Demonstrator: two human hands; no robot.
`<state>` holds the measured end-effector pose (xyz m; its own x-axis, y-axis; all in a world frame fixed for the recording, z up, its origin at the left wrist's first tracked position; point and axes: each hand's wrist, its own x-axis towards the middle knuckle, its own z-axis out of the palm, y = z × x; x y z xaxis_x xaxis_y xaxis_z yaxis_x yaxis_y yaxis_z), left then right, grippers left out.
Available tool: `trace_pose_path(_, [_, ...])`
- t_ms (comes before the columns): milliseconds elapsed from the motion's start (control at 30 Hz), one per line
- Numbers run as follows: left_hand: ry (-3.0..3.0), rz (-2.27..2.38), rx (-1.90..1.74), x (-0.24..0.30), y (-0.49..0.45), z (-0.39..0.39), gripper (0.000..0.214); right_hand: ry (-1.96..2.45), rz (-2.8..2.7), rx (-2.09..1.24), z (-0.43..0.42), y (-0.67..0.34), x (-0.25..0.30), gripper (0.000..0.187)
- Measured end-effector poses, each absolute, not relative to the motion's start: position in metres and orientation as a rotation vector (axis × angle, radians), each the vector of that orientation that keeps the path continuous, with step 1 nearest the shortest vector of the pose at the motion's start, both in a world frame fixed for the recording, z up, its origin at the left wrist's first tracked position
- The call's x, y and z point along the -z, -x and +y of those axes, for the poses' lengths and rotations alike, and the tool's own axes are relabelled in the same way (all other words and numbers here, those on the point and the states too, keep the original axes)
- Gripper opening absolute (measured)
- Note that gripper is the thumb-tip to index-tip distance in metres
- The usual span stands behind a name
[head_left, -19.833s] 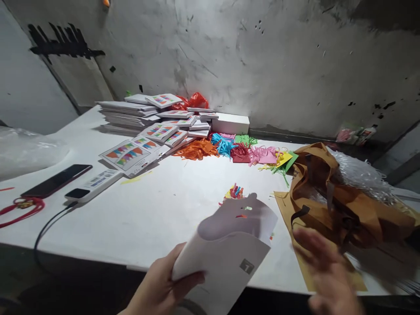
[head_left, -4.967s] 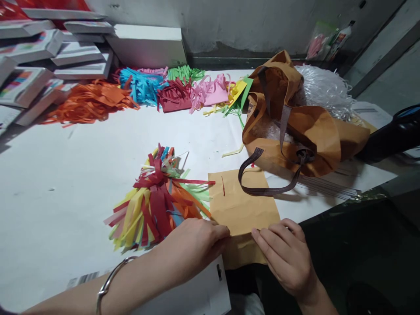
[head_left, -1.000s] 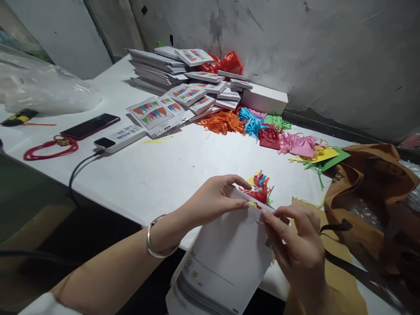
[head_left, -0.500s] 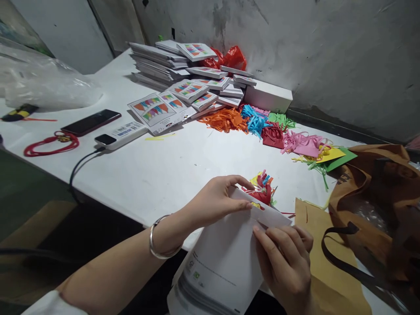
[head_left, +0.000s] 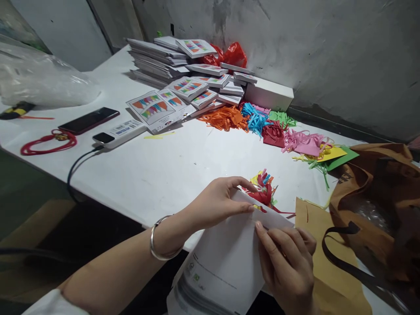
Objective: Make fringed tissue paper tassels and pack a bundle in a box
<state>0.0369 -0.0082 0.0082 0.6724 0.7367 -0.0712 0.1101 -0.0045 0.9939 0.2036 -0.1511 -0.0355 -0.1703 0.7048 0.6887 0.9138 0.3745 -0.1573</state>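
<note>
A large white printed paper package (head_left: 226, 258) hangs over the table's front edge, its top flap raised and pierced by a small hole. My left hand (head_left: 226, 199) pinches the upper left part of the flap between thumb and fingers. Lower and to the right, my right hand (head_left: 288, 258) has its fingers pressed together on the package near the fold; several fingertips are hidden beneath it. Just behind the flap lies a small bundle of multicoloured paper tassels (head_left: 264, 188), mostly red, with a thin red strand reaching right.
At the back are stacked flat printed boxes (head_left: 157, 61) and heaps of coloured tassels (head_left: 226, 119). A phone (head_left: 89, 120), a cabled white device (head_left: 120, 134) and a red cord (head_left: 49, 144) lie left. On the right are a brown bag (head_left: 390, 210) and kraft paper (head_left: 331, 262).
The right fingers have shifted slightly right along the fold. The left hand keeps its pinch on the flap, and the camera view has moved a little.
</note>
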Motion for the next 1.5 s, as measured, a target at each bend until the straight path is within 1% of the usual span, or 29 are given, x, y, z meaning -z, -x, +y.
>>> trace_pose_path(133, [-1.473, 0.714, -0.553, -0.008, -0.038, -0.008, 0.032, 1.371, -1.901, 0.333, -0.152, -0.203, 0.036, 0.049])
trace_pose_path(300, [-1.523, 0.731, -0.568, -0.011, -0.039, -0.008, 0.031, 1.442, -1.879, 0.391, -0.153, -0.202, 0.042, 0.053])
trace_pose_path(467, [-1.47, 0.718, -0.549, -0.01, -0.039, -0.008, 0.033, 1.375, -1.903, 0.326, -0.155, -0.201, 0.044, 0.048])
trace_pose_path(633, [-1.498, 0.691, -0.564, -0.01, -0.04, -0.008, 0.031, 1.362, -1.802, 0.439, -0.15, -0.194, 0.043, 0.037])
trace_pose_path(767, [-1.458, 0.686, -0.564, -0.01, -0.04, -0.008, 0.029, 1.331, -1.835, 0.354, -0.151, -0.192, 0.044, 0.033])
trace_pose_path(867, [-1.444, 0.699, -0.556, -0.011, -0.04, -0.008, 0.031, 1.323, -1.814, 0.308, -0.153, -0.193, 0.045, 0.034])
trace_pose_path(967, [-1.468, 0.685, -0.568, -0.012, -0.04, -0.008, 0.029, 1.375, -1.807, 0.393, -0.152, -0.192, 0.044, 0.039])
trace_pose_path(1033, [-1.474, 0.672, -0.579, -0.012, -0.041, -0.008, 0.026, 1.384, -1.824, 0.418, -0.151, -0.191, 0.045, 0.038])
trace_pose_path(1133, [-1.453, 0.659, -0.586, -0.011, -0.041, -0.007, 0.025, 1.328, -1.842, 0.334, -0.153, -0.191, 0.046, 0.033])
trace_pose_path(1233, [-1.46, 0.655, -0.593, -0.011, -0.041, -0.006, 0.027, 1.301, -1.831, 0.261, -0.155, -0.193, 0.046, 0.034])
trace_pose_path(1367, [-1.472, 0.673, -0.591, -0.012, -0.042, -0.007, 0.027, 1.389, -1.822, 0.379, -0.153, -0.192, 0.047, 0.04])
trace_pose_path(1433, [-1.456, 0.676, -0.584, -0.012, -0.042, -0.008, 0.026, 1.384, -1.836, 0.401, -0.152, -0.191, 0.049, 0.039])
trace_pose_path(1500, [-1.442, 0.672, -0.578, -0.011, -0.041, -0.008, 0.026, 1.349, -1.866, 0.357, -0.153, -0.189, 0.052, 0.035])
